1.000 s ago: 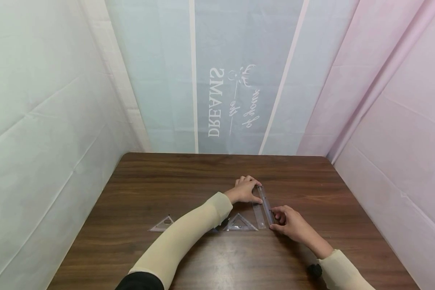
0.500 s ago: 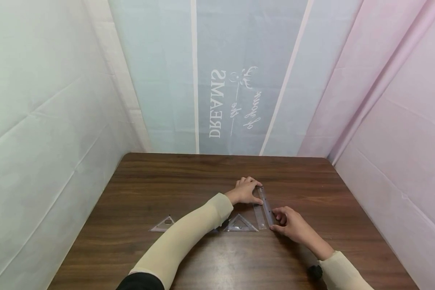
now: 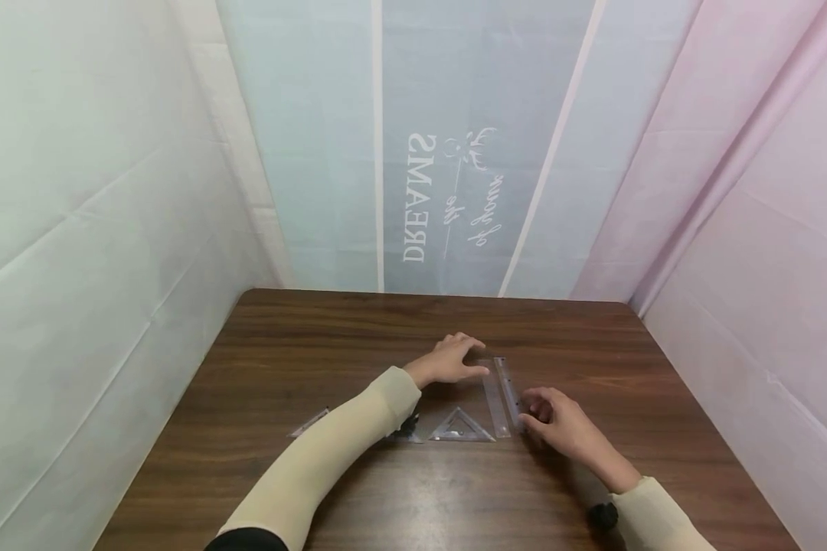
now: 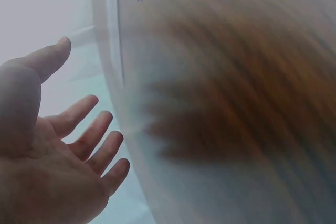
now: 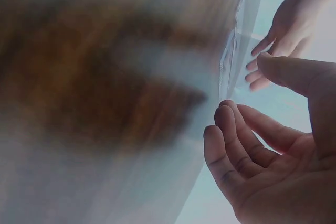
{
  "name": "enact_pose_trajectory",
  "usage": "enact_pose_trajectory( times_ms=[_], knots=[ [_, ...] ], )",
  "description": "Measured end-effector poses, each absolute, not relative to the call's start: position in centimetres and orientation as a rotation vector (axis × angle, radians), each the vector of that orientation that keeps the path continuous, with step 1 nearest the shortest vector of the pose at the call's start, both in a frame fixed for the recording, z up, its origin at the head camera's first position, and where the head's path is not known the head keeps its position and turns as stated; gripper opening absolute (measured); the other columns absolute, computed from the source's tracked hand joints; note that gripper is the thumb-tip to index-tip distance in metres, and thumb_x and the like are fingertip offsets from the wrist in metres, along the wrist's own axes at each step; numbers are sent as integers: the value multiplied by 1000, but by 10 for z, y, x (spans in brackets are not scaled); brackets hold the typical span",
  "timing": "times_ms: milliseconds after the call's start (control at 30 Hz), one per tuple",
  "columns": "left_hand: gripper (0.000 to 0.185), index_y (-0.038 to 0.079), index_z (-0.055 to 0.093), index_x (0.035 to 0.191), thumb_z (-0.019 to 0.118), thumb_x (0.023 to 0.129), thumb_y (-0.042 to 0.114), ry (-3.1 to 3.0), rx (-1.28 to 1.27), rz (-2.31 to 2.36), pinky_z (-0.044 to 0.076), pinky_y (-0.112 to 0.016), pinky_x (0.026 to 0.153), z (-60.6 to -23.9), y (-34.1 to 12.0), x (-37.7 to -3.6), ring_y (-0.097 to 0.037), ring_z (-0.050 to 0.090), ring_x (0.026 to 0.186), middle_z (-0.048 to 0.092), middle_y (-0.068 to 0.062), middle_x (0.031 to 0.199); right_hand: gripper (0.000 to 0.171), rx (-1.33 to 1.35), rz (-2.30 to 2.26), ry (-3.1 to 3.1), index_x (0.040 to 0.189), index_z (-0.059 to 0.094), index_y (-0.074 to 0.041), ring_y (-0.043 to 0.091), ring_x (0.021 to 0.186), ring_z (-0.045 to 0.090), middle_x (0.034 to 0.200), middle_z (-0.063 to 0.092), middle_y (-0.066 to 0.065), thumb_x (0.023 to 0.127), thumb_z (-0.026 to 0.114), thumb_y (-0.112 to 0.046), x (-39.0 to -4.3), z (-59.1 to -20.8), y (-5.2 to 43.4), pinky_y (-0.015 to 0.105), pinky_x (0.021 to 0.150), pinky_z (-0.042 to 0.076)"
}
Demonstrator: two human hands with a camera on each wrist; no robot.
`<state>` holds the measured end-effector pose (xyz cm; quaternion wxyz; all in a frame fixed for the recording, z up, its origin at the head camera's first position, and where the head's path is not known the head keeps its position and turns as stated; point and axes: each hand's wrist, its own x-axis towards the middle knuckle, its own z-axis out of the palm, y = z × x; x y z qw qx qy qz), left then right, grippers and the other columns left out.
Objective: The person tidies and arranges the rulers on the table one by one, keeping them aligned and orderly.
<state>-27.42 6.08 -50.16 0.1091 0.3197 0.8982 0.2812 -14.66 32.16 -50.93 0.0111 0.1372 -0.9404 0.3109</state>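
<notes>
Two clear rulers lie side by side on the brown table (image 3: 413, 505), a left ruler (image 3: 493, 399) and a right ruler (image 3: 508, 386). My left hand (image 3: 448, 360) hovers by their far ends, fingers spread, with nothing in it. The left wrist view shows its palm bare. Close to the near end of the right ruler is my right hand (image 3: 558, 423), its fingers loosely bent and a gap between thumb and fingertips. A clear triangular set square (image 3: 462, 438) sits left of the rulers, its long side facing me.
Beneath the left sleeve (image 3: 344, 444) a clear piece (image 3: 410, 438) shows only in part. Farther left, another clear set square (image 3: 310, 422) is partly covered by that sleeve. Fabric curtains (image 3: 317, 153) hang behind the table and along both sides.
My left hand has let go of the rulers' far end and drawn back to the left. My right hand has loosened from the right ruler and shifted slightly right.
</notes>
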Motion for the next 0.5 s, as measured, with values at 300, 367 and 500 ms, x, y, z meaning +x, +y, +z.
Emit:
enact_pose_trajectory(
  times_ms=[300,367,500],
  knots=[
    [63,12,52,158,64,108,48,2688,834,906,26,-60,126,-490,5,-276,-36,38,152,46,-13,162,48,440,904,-2896,134,67,4,23,93,69,110,70,12,97,83,-22,-156,-501,330,41,79,58],
    [63,10,52,158,65,108,47,2718,843,900,26,-62,126,-485,-5,-277,-37,38,152,46,-14,162,53,431,883,-2897,138,65,4,30,100,70,118,70,17,98,82,-25,-157,-499,335,48,83,58],
    [66,8,51,158,65,108,47,2800,850,859,26,-62,126,-476,-24,-277,-39,38,152,46,-14,163,61,416,868,-2904,146,58,4,46,117,66,134,65,27,101,78,-32,-159,-495,342,62,93,55]
  ],
)
